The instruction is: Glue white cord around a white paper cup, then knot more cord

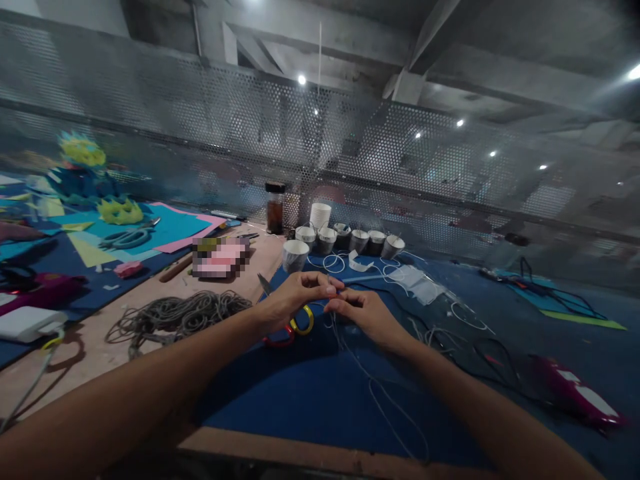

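My left hand [296, 297] and my right hand [364, 315] meet at the fingertips above the blue table surface [300, 400]. Both are closed in a pinch on a thin pale string [373, 383]. The string hangs below my fingers and trails in a loop toward the front edge. A tiny dark bluish spot shows between the fingertips, too small to name. Under my left hand lie scissors [303, 321] with one red and one yellow handle loop, partly covered by the hand. A white paper cup [295, 255] stands just beyond my hands.
Behind stand several string-fitted paper cups [359, 241], a stack of cups [321, 215] and a dark-lidded jar [275, 208]. At left lie a grey cord bundle [185, 317], teal-handled scissors [127, 237] and coloured paper [175, 227]. A magenta tool [580, 393] rests at right. Another person's hand [20, 232] shows far left.
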Demonstrator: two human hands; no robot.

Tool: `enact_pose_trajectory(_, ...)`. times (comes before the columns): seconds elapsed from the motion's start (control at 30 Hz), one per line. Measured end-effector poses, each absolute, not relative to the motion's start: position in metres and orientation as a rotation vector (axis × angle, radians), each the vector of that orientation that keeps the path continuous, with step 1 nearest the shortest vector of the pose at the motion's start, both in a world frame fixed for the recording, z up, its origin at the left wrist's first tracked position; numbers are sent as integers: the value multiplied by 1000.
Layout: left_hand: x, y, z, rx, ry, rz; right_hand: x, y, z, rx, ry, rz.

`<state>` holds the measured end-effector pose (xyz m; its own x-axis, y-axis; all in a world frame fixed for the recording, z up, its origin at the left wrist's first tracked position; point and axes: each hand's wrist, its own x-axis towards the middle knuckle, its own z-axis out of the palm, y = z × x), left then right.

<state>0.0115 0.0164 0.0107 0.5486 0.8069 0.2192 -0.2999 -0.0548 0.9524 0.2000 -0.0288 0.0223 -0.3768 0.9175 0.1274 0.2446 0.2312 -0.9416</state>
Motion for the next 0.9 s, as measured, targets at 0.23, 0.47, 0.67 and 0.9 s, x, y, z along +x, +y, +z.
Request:
enact_pose_trajectory(0.23,14,14,11,1364,508,945,199,-29,22,-1085,-1773,1148)
enact_pose_trajectory(0.47,14,10,13,1178,556,868,204,-20,18,-944,-1557,1096)
enact_pose_trajectory(0.67,15,4,6,1219,491,710,205,-19,19,-966,-1488,1060)
enact_pose_trajectory(0.9,14,2,7,1236,588,744,203,-20,20,-983,-1494,1066)
